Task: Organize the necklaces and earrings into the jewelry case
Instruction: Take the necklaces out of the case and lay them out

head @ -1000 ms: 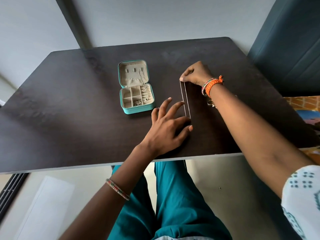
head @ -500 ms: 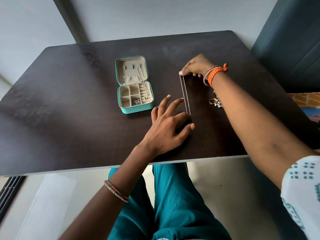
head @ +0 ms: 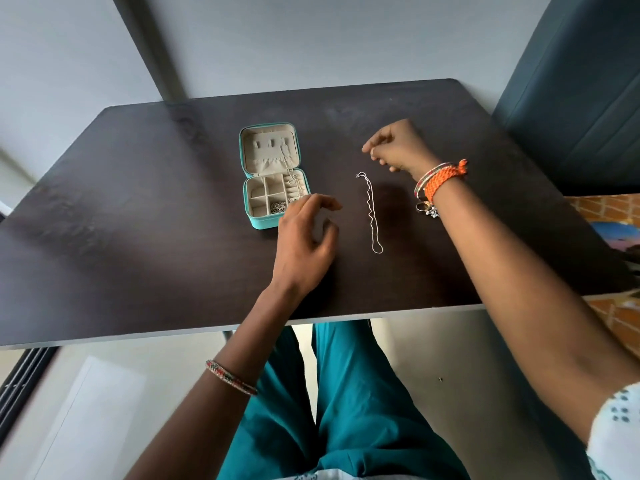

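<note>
Both hands have let go of the necklace (head: 371,216), which a moment ago was pulled straight and now lies loose and wavy on the dark table (head: 138,209), between the hands. The left hand (head: 306,237) floats just beside the teal jewelry case (head: 273,174), fingers softly bent, holding nothing. The right hand (head: 398,145) is lifted past the far end of the chain, fingers loosely curled; whether it pinches anything is too small to tell. I think the next job is picking up the chain. Best to take it by one end so it does not knot. More small jewelry (head: 427,209) sits under the right wrist.
</note>
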{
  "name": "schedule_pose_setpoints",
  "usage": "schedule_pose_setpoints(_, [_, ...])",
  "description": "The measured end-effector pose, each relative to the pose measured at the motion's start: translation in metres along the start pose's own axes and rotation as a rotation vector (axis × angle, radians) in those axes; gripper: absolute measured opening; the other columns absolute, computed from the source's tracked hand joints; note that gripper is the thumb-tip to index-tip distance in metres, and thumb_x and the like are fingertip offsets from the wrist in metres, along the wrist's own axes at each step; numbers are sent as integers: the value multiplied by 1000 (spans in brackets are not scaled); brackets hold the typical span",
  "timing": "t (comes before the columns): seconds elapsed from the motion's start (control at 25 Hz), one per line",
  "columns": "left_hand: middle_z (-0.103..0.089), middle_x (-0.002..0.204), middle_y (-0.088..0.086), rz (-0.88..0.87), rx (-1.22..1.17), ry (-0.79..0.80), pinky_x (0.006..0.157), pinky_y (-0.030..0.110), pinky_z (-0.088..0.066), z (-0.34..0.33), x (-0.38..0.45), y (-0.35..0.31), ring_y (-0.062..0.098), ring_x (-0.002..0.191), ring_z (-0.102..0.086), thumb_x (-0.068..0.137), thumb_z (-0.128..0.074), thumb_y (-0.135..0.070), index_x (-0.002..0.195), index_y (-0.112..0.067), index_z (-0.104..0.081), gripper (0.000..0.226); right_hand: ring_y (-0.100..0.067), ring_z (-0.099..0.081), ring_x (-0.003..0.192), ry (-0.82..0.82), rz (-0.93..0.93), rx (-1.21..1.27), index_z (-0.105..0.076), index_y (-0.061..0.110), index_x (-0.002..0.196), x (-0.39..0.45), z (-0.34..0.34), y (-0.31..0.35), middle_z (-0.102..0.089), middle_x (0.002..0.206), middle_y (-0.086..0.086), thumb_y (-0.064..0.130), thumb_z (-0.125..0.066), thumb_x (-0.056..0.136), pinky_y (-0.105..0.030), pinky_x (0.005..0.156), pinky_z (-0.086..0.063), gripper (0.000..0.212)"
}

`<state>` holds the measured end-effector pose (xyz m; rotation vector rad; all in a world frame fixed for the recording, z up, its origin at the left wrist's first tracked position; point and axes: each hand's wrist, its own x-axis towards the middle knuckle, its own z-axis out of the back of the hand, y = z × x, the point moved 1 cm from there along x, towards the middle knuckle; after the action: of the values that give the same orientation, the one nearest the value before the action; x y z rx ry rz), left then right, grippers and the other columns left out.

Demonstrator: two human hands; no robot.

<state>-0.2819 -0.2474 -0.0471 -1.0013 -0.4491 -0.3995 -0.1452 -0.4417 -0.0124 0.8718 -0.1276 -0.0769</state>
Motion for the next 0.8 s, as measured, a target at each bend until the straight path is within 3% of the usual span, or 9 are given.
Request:
schedule_pose_setpoints(0.12, [-64,107,-3,-135,197,159,96,37,-38,2,1,-6,16,110,-50,80,-47,-28,104,-17,-64,31,-9,-56,66,44,100,-278,-77,20,87,-8,-11,1,-69,77,2,2,-54,84,-18,62,-41,29])
schedule_pose_setpoints(0.24, [-56,130,-1,-269,396,373,104,43,-24,-15,-7,-13,25,133,-34,84,-47,-41,114,-22,-64,39,-25,-65,89,-94,131,-377,-77,24,81,-16,-15,-1,-72,102,-4,1,-48,85,-29,76,-52,37])
schedule_pose_setpoints(0.36, [-44,142,3,-241,424,453,107,50,-17,-27,-17,-12,29,141,-19,85,-43,-46,110,-24,-65,40,-28,-61,104,-109,180,-470,-77,29,83,-22,-14,-2,-68,114,-3,-5,-46,82,-36,85,-52,46])
schedule_pose_setpoints(0.56, [-51,135,-1,-199,357,440,106,46,-15,-27,-18,-10,25,138,-23,86,-46,-43,102,-23,-67,34,-31,-53,113,-105,146,-487,-76,26,87,-23,-14,-7,-63,117,-7,-4,-48,81,-43,93,-47,42])
schedule_pose_setpoints(0.68, [-62,117,-9,-187,338,439,101,38,-14,-26,-18,-10,17,129,-37,85,-37,-48,103,-25,-67,42,-32,-55,108,-135,119,-467,-74,24,85,-22,-15,-11,-62,111,-9,-6,-49,80,-44,89,-48,39])
schedule_pose_setpoints(0.8, [-65,113,-9,-184,313,436,104,40,-13,-24,-18,-10,15,127,-39,87,-42,-43,110,-26,-63,36,-32,-57,104,-126,116,-439,-73,25,85,-21,-15,-12,-62,109,-10,-6,-51,80,-45,87,-50,38])
